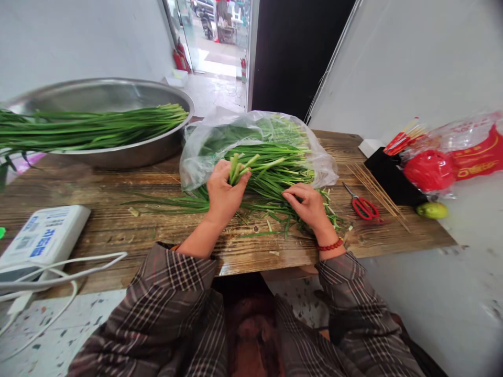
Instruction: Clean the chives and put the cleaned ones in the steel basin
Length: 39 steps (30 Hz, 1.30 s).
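Observation:
My left hand (225, 192) is closed around a small bunch of garlic chives (237, 166), their pale stem ends sticking up past the thumb. To the right, my right hand (307, 205) has thumb and fingertips pinched together over loose green leaves; whatever is between them is too small to make out. Behind both hands, a large pile of garlic chives (281, 159) spills from a clear plastic bag (198, 157) on the wooden table (188, 230). Trimmed bits and leaves lie under and beside my right hand.
At the left back stands a steel basin (129, 149) with long chives laid across it. A white power box (47, 233) with cables (98, 266) sits at the front left. On the right are red-handled scissors (363, 208), thin sticks (377, 191), a black box (389, 175) and a green fruit (432, 210).

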### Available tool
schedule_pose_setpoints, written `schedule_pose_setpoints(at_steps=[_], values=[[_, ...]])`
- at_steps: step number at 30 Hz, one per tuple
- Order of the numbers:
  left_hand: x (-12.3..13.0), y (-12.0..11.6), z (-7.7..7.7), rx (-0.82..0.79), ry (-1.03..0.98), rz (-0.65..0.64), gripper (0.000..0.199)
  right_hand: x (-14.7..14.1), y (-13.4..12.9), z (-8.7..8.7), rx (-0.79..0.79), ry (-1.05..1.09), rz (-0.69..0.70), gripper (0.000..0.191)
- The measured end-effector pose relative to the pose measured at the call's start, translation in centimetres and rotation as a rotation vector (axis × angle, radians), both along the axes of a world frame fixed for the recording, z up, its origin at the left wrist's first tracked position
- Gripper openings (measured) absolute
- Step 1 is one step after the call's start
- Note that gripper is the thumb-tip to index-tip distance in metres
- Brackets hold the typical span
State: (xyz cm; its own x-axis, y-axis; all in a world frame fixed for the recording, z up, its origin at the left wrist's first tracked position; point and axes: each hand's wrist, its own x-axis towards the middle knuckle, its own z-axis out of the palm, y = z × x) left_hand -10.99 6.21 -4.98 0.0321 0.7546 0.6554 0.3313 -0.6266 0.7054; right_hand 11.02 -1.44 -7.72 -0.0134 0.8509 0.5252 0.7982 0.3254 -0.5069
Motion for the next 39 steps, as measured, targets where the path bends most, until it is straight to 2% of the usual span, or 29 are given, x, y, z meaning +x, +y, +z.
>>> schedule_pose_setpoints(at_steps=[2,6,8,11,13,15,17,20,23,27,30,33,36,39], values=[[0.3,-0.3,-0.1,0.028,0.046,-0.060,0.011,0.0,0.1,0.1,0.091,0.157,0.020,0.025],[0.8,-0.8,-0.3,0.024,0.127,-0.130,0.013,0.4,0.0,0.5,0.206,0.567,-0.198,0.032],[0.9,-0.9,-0.4,0.028,0.159,-0.146,0.013,0.5,-0.2,1.2,0.198,0.693,-0.210,0.039],[0.8,-1.0,-0.4,0.033,0.187,-0.158,0.011,-0.1,-0.4,3.0,0.084,0.580,-0.063,0.043],[0.8,-1.1,-0.3,0.018,0.202,-0.154,0.012,-0.8,-0.1,4.2,0.004,0.387,0.041,0.033],[0.8,-1.1,-0.3,0.003,0.218,-0.146,0.013,-1.5,0.5,4.6,-0.020,0.271,0.092,0.023],[0.8,-1.1,-0.3,-0.003,0.225,-0.141,0.014,-2.0,1.2,4.1,-0.014,0.320,0.085,0.019],[0.8,-1.0,-0.4,-0.005,0.198,-0.151,0.008,-2.0,2.0,2.6,-0.032,0.527,0.058,0.023],[0.5,-1.1,-0.1,0.009,0.111,-0.114,0.011,-1.7,2.1,1.5,-0.097,0.638,0.121,0.030],[0.2,-1.3,0.6,-0.004,0.027,-0.021,0.016,-1.3,1.7,1.3,-0.161,0.674,0.161,0.037],[0.2,-1.3,0.7,0.008,0.026,-0.042,0.019,-1.4,1.5,1.6,-0.165,0.626,0.164,0.036],[0.4,-1.2,0.3,0.071,0.107,-0.149,0.019,-1.7,1.4,2.0,-0.126,0.473,0.194,0.030],[0.7,-1.2,-0.2,0.107,0.309,-0.255,0.018,-2.2,1.2,2.4,-0.058,0.333,0.206,0.023],[0.9,-1.4,-0.6,0.101,0.531,-0.245,0.016,-2.6,1.1,2.5,0.014,0.269,0.179,0.016]])
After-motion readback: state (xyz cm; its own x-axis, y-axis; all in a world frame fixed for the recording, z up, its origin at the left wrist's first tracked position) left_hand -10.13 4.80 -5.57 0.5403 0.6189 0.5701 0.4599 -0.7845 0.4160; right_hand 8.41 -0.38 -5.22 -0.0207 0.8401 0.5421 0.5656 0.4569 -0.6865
